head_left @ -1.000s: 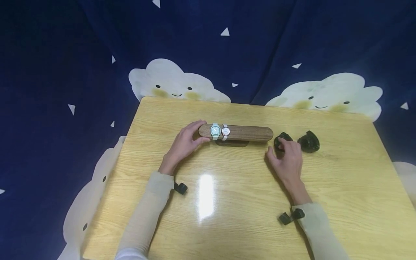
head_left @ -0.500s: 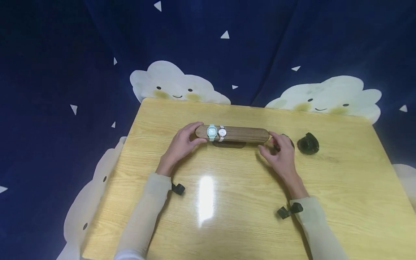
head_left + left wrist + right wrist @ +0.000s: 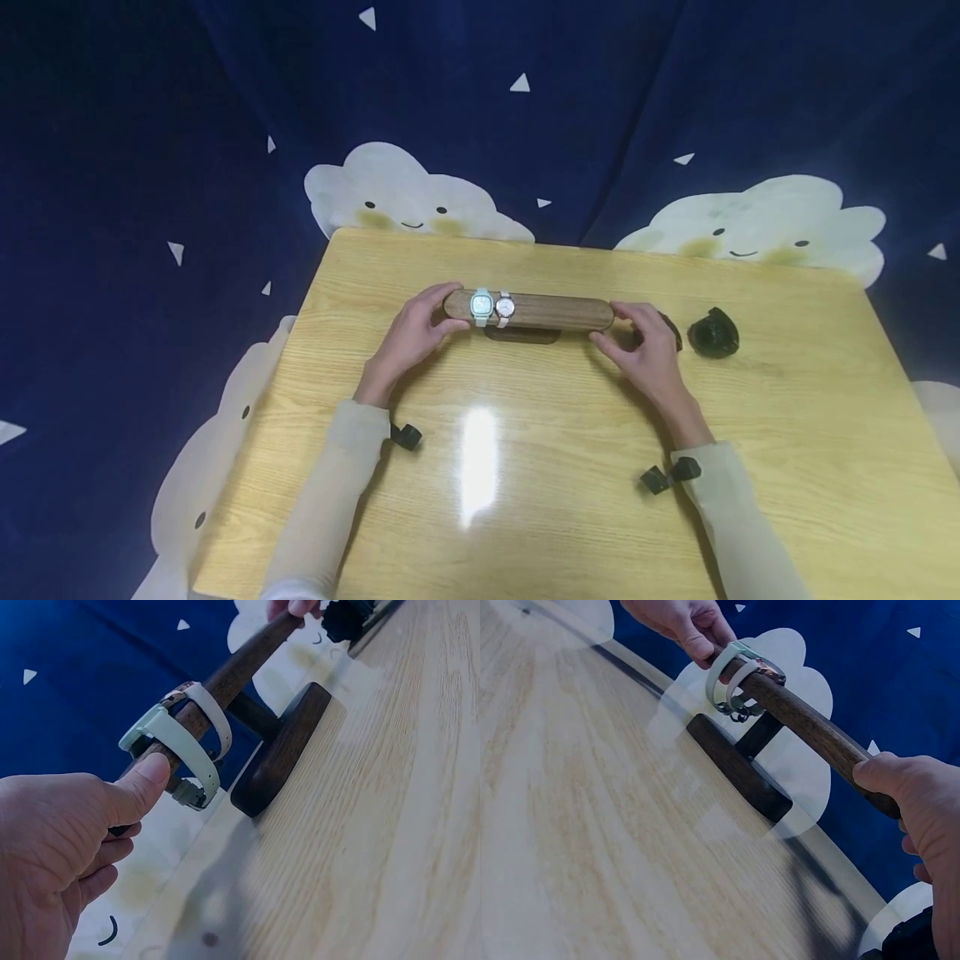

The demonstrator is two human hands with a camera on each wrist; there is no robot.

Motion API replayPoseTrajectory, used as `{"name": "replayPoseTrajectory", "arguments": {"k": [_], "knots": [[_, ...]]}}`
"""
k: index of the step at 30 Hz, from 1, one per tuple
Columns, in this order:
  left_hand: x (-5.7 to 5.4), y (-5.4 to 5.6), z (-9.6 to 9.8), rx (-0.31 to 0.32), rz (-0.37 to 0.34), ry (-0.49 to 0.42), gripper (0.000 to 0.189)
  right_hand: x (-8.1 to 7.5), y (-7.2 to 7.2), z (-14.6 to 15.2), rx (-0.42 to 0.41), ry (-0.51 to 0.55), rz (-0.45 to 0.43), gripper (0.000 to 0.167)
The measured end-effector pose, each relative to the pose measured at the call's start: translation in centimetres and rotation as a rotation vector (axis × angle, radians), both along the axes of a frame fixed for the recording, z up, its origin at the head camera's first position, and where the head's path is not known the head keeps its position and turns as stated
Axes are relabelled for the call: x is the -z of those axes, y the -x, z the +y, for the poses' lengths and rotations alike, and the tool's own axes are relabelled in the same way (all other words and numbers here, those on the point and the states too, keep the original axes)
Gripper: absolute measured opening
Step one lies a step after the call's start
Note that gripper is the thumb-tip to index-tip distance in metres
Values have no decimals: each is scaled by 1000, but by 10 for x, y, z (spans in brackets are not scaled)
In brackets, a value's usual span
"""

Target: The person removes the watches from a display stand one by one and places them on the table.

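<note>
A dark wooden watch stand [image 3: 562,312], a long rounded bar on a post and oblong base [image 3: 279,754], is between the two hands. Around the left part of its bar sit a mint-green square watch [image 3: 482,306] and, close beside it, a white-strapped round watch [image 3: 505,307]. My left hand [image 3: 411,335] grips the bar's left end, thumb on the near side in the left wrist view. At the other end, my right hand [image 3: 649,354] holds the bar between thumb and fingers. Whether the base touches the table is hard to tell.
Right of the stand, a black rounded object [image 3: 713,333] lies on the wooden table [image 3: 555,467]. A second dark object [image 3: 671,331] is partly hidden behind my right hand. A dark blue curtain [image 3: 585,125] with clouds hangs behind the table's far edge.
My right hand has moved left from beside the nearer black object and taken hold of the bar's right end. The stand, with both watches, has shifted slightly left along with my left hand.
</note>
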State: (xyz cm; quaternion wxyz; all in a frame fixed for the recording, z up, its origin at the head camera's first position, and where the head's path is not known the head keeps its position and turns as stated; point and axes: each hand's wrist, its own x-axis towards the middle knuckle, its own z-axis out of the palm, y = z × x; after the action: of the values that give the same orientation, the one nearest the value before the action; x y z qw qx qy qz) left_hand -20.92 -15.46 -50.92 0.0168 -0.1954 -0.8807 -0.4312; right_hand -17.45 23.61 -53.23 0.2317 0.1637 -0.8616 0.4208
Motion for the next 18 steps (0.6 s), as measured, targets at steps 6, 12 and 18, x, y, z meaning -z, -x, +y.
{"name": "replayPoseTrajectory", "arguments": {"k": [6, 12, 18], "knots": [[0, 0, 0, 3, 5, -5, 64, -5, 3, 2, -26, -9, -37, 58], [-1, 0, -1, 1, 4, -1, 65, -7, 7, 4, -47, -31, -63, 59], [0, -1, -1, -18, -21, 0, 67, -7, 10, 4, -72, -54, -86, 61]]}}
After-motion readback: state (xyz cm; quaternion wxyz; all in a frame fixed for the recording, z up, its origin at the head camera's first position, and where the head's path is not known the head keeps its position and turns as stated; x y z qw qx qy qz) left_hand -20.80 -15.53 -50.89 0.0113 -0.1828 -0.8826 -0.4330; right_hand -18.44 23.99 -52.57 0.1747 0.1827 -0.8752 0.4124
